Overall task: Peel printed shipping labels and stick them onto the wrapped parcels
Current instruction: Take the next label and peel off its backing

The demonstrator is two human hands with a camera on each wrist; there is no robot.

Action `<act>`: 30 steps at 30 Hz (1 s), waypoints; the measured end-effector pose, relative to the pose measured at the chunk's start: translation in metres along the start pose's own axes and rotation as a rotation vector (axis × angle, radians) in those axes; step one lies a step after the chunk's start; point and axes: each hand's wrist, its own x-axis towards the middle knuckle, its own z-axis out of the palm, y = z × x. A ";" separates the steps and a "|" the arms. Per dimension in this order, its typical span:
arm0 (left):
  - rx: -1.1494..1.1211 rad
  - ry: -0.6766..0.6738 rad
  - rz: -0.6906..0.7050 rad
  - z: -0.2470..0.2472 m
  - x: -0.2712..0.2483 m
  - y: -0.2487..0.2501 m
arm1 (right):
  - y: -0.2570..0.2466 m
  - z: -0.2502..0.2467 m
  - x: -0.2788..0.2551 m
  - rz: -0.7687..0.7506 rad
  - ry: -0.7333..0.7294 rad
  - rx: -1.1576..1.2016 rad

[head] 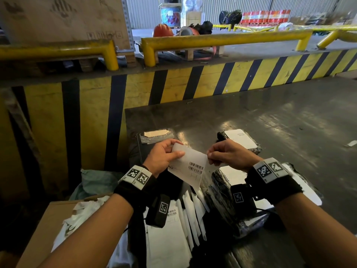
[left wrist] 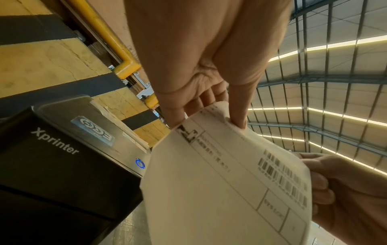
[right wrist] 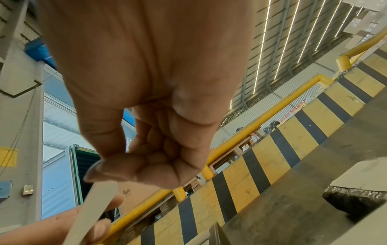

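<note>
White shipping label (head: pixel 190 165), curled, printed with barcodes and ruled boxes, held in the air over the desk's (head: pixel 270 117) near left corner. Left hand (head: pixel 164 156) pinches its upper edge; right hand (head: pixel 229 154) pinches its right edge. Black wrapped parcels (head: pixel 239 141) lie beside.

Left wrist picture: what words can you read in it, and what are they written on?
"Xprinter": white letters on the side of the black label printer.
Silver sticker on the printer's top: too blurred to read.
Shipping label pinched by the left hand and right hand: barcodes, ruled boxes and small print, all too blurred to read.
</note>
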 end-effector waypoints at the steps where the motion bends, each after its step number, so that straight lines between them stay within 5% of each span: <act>1: 0.022 0.009 -0.006 0.001 0.001 0.000 | 0.000 0.003 0.000 -0.011 0.017 0.029; 7: 0.369 0.203 0.172 0.014 -0.001 0.004 | 0.006 0.021 0.003 -0.076 0.198 0.095; 14: 0.251 0.068 0.179 0.034 -0.006 0.012 | 0.004 0.041 0.007 -0.102 0.367 0.196; 30: -0.010 -0.013 0.021 0.040 -0.016 0.017 | 0.007 0.042 -0.003 -0.135 0.316 0.137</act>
